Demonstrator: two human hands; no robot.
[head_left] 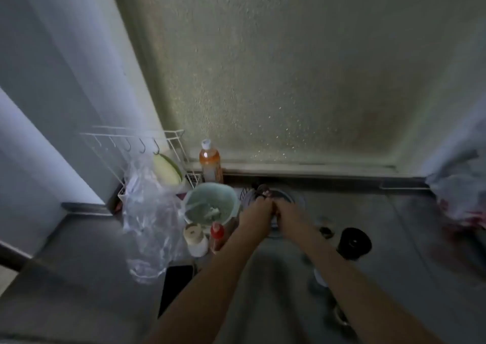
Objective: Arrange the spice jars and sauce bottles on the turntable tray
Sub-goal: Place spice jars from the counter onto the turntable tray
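A clear round turntable tray [294, 197] sits on the grey counter near the back wall. My left hand [256, 209] and my right hand [290, 216] meet over its near side, touching each other. A small dark-capped jar [261, 188] shows just beyond my left fingertips. Motion blur hides what the fingers hold. A red-capped sauce bottle [217, 234] and a white jar with a beige lid [196, 238] stand left of my left forearm. A black-lidded jar [353, 242] stands right of my right forearm. Blurred jars [319, 278] lie partly under my right arm.
An orange bottle [209, 163] stands by the back wall. Beside the tray are a pale green bowl [210, 204], a clear plastic bag [150, 212] and a white wire rack [131, 146]. A black phone [178, 283] lies near the front. Bundled cloth [462, 191] fills the right corner.
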